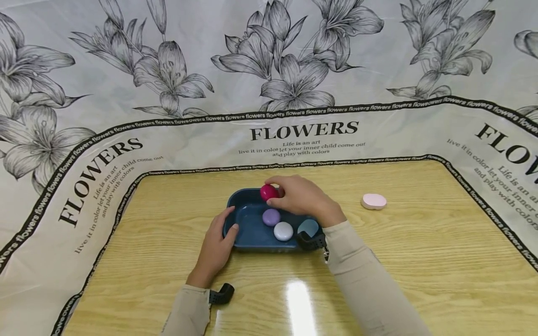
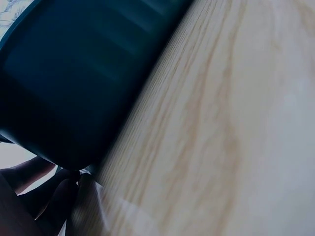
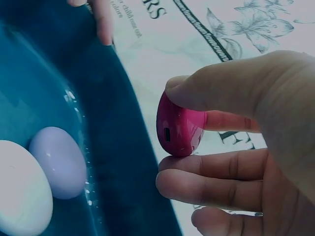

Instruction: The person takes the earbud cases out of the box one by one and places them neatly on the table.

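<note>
My right hand [image 1: 304, 196] pinches a magenta pebble-shaped object [image 1: 269, 192] between thumb and fingers, above the far rim of the blue tray. Up close in the right wrist view, the magenta object [image 3: 180, 125] has a glossy surface with a small dark slot. My left hand [image 1: 216, 245] grips the left end of the blue tray [image 1: 248, 245], its thumb over the rim; the left wrist view shows fingers at the tray's [image 2: 74, 98] corner. Inside lie a purple rounded piece [image 1: 271, 217], a white one [image 1: 283, 231] and a blue-grey one [image 1: 308, 227], partly hidden by the wrist camera.
On the wooden table [image 1: 420, 280], right of the tray, sits a pale pink oval piece [image 1: 373, 201]. A flower-printed cloth [image 1: 189, 144] stands behind the table and along its sides. Black cameras [image 1: 222, 294] are strapped to both wrists.
</note>
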Motion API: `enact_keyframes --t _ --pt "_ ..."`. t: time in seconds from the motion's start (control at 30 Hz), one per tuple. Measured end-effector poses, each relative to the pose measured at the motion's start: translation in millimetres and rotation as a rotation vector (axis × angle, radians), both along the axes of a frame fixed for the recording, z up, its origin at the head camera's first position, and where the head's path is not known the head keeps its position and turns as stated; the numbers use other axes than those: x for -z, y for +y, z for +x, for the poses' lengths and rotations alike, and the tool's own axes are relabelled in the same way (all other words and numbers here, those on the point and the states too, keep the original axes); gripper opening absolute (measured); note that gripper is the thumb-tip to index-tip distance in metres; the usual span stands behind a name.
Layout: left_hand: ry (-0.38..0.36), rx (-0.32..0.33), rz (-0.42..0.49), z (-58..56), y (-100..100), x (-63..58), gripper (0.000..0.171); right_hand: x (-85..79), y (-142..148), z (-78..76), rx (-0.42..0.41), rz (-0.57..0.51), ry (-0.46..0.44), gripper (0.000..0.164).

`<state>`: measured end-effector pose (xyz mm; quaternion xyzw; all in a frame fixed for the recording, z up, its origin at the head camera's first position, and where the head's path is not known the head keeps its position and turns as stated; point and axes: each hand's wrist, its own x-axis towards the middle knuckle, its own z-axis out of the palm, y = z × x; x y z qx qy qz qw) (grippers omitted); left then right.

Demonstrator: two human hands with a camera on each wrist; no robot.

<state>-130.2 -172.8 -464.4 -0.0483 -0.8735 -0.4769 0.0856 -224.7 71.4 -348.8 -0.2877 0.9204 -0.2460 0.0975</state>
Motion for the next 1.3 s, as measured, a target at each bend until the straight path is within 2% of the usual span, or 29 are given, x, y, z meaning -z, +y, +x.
enact_keyframes --t 0.4,0.83,1.3 --pt "0.007 0.001 -0.005 -0.1 0 1.5 0.048 3.5 17 5.3 0.047 -0.008 0.039 0.054" --pt "0.016 -0.003 -0.005 0.6 0 2.0 0.048 4.6 35 15.2 0.142 -0.053 0.061 0.056" --pt "0.015 0.002 -0.009 0.6 1 1.2 0.048 -1.9 55 22.9 0.218 -0.094 0.093 0.057"
